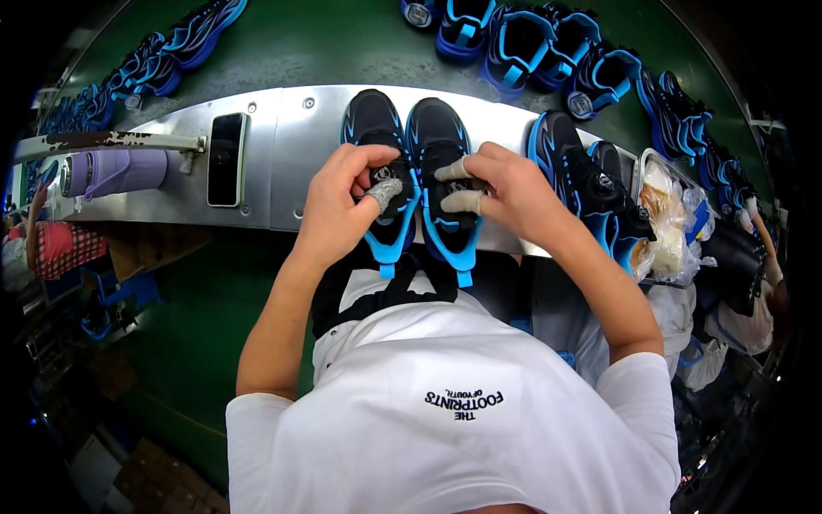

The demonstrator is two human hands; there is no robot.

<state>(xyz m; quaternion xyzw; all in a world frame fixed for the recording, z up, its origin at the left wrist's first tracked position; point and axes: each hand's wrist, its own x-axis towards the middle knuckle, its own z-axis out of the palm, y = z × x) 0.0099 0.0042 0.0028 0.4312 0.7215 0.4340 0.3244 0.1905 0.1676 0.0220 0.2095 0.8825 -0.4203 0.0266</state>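
Note:
Two black sneakers with bright blue trim stand side by side on the metal bench edge, toes pointing away from me. My left hand [339, 199] is closed on the left sneaker [373, 120], its thumb in a grey finger cover and its forefinger bent around the round dial on the tongue. My right hand [512, 187] grips the right sneaker [437, 128] at its tongue. The thumb and forefinger there wear beige covers, on either side of that sneaker's dial [459, 185]. Both blue heel loops hang toward my body.
A phone [226, 161] and a lilac bottle [120, 174] lie left on the metal ledge [291, 163]. Another pair of sneakers [591, 176] sits at right, beside a tray of plastic bags [672, 214]. Rows of sneakers [518, 47] stand on the green surface [342, 43] beyond.

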